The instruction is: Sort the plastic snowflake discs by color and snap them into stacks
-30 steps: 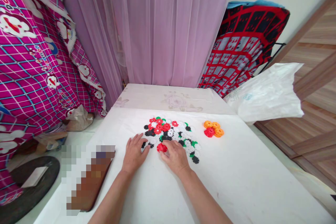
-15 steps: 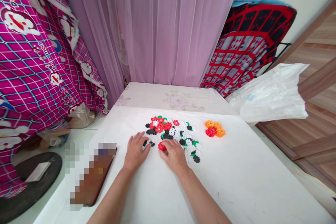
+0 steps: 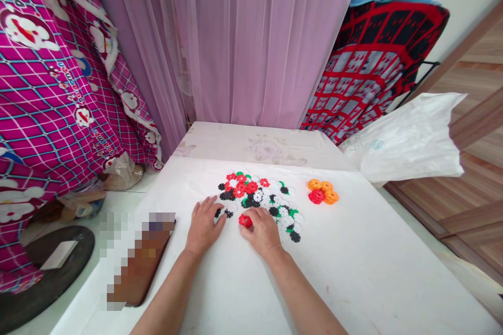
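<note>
My right hand (image 3: 262,230) pinches red interlocking plastic discs (image 3: 245,221) between thumb and fingers, low over the white tabletop; how many are in the grip is partly hidden. My left hand (image 3: 205,225) rests on the table with fingers stretched, thumb apart, beside a black disc (image 3: 228,213). Another black disc shows partly behind its fingertips. Just beyond both hands spreads a loose pile of notched discs in red (image 3: 240,188), white (image 3: 276,201), black (image 3: 250,202) and green (image 3: 293,212).
Orange and red discs form a separate cluster (image 3: 323,191) on the table's right. A brown, partly pixelated phone-like object (image 3: 147,267) lies at the left edge. A white plastic bag (image 3: 412,141) stands by the right edge; a purple curtain (image 3: 255,42) hangs behind.
My right hand has shifted very slightly, and more of the red discs shows between its fingers. My left hand stays in place. The camera view has moved a little.
</note>
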Available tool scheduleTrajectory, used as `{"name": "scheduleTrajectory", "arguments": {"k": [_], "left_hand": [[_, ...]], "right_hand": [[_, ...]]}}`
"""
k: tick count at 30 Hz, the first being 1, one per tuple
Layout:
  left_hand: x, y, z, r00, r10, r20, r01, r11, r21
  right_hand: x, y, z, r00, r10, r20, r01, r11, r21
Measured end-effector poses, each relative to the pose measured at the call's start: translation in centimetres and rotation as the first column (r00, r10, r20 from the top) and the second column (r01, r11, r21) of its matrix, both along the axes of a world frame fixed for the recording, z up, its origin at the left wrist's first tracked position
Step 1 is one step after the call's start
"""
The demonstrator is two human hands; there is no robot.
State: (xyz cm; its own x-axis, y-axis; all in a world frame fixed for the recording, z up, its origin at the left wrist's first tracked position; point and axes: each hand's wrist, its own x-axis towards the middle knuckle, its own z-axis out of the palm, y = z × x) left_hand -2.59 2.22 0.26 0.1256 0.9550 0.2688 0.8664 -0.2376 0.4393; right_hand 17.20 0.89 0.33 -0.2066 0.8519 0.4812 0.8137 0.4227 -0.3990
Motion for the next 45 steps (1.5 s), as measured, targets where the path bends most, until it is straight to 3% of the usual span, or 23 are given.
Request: {"name": "scheduleTrajectory", "arguments": {"k": [19, 25, 29, 32, 41, 45], "left_hand": [[0.1, -0.1, 0.1, 1.0, 0.003, -0.007, -0.003, 1.0, -0.011], [0.0, 0.0, -0.1, 1.0, 0.006, 0.008, -0.006, 1.0, 0.001], [0.0, 0.1, -0.2, 1.0, 0.006, 0.013, -0.006, 1.0, 0.009], [0.0, 0.1, -0.2, 1.0, 0.003, 0.008, -0.003, 1.0, 0.011], [0.0, 0.1, -0.1, 1.0, 0.001, 0.012, -0.001, 1.0, 0.012], [0.1, 0.1, -0.1, 1.0, 0.0, 0.015, 0.0, 1.0, 0.007]], "right_hand": [[0.3, -0.6, 0.6, 0.999, 0.012, -0.036, -0.012, 1.0, 0.0], [2.3, 4.2, 1.0, 0.992, -0.128, -0.023, 0.129, 0.99, 0.051], [2.7, 8.1, 1.1, 0.966, -0.252, 0.063, 0.253, 0.967, -0.013], [2.2, 9.3, 1.3, 0.961, -0.231, 0.149, 0.245, 0.966, -0.083], [2.1, 9.5, 1.3, 0.96, -0.263, 0.092, 0.273, 0.956, -0.112], [2.7, 6.9, 1.0, 0.965, -0.255, -0.056, 0.253, 0.967, -0.042]]}}
